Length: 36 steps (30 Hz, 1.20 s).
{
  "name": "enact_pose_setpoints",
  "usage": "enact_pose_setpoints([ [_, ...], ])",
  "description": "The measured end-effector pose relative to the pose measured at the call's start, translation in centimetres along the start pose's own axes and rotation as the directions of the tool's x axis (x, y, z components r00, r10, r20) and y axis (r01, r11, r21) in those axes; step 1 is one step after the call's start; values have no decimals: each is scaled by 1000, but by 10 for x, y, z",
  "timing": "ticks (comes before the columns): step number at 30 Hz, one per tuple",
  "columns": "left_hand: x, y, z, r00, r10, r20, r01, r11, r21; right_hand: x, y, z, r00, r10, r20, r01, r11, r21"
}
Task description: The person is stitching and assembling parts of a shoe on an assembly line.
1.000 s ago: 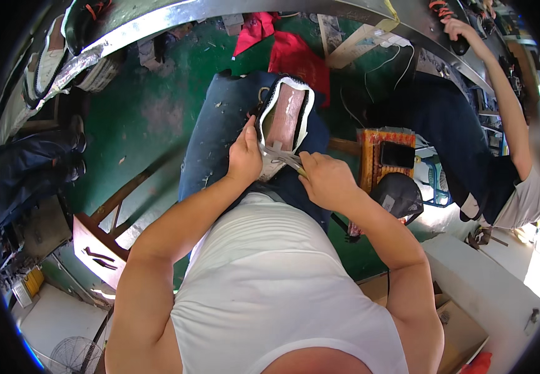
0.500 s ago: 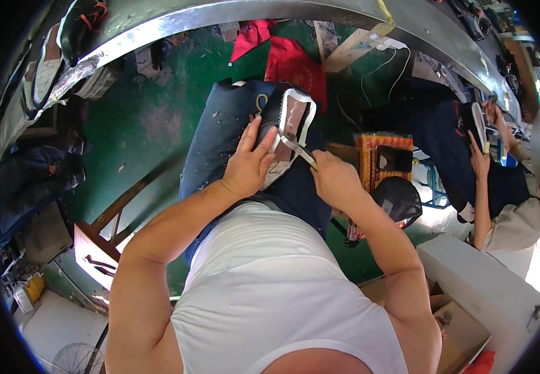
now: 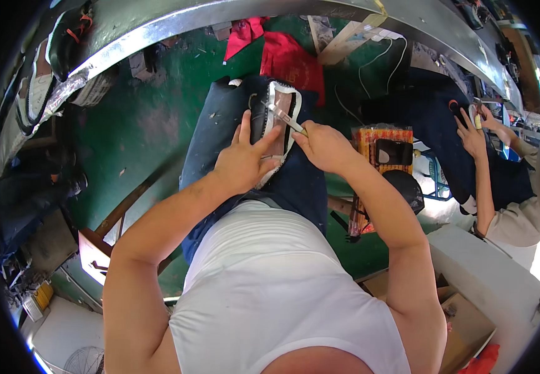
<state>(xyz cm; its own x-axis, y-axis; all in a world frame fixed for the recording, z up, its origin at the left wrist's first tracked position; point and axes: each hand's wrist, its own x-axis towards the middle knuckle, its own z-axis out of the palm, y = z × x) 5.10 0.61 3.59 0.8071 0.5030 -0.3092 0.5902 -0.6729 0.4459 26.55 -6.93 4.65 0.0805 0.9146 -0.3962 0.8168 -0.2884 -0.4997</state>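
Head view: left hand [image 3: 243, 163] clamps shoe upper [image 3: 274, 128] flat on lap, fingers spread over its dark side. Right hand [image 3: 325, 146], grip closed around thin tool [image 3: 285, 118], tip on shoe's white rim. Co-worker's hand [image 3: 472, 138] well apart at right. Green floor [image 3: 139, 118] beneath.

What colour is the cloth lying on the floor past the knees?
The cloth is red, on the green floor; the head view shows it best.

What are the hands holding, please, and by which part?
Left hand grips the shoe by its side; right hand holds a thin tool by its handle.
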Motion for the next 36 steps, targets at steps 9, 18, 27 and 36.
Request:
enact_pose_setpoints([
  [9,-29,-19,55,914,-389,-115,187,655,-732,-39,-16,25,991,-128,32,125,990,71],
  [18,-34,-9,0,949,-210,235,314,676,-667,-79,7,34,997,80,16,-78,873,481],
  [27,-36,4,-140,937,77,-341,-292,710,-641,-95,24,44,965,216,-149,15,521,854],
  [36,65,-37,-4,975,-167,-147,-24,579,-815,-91,14,36,996,81,-23,-44,735,677],
])
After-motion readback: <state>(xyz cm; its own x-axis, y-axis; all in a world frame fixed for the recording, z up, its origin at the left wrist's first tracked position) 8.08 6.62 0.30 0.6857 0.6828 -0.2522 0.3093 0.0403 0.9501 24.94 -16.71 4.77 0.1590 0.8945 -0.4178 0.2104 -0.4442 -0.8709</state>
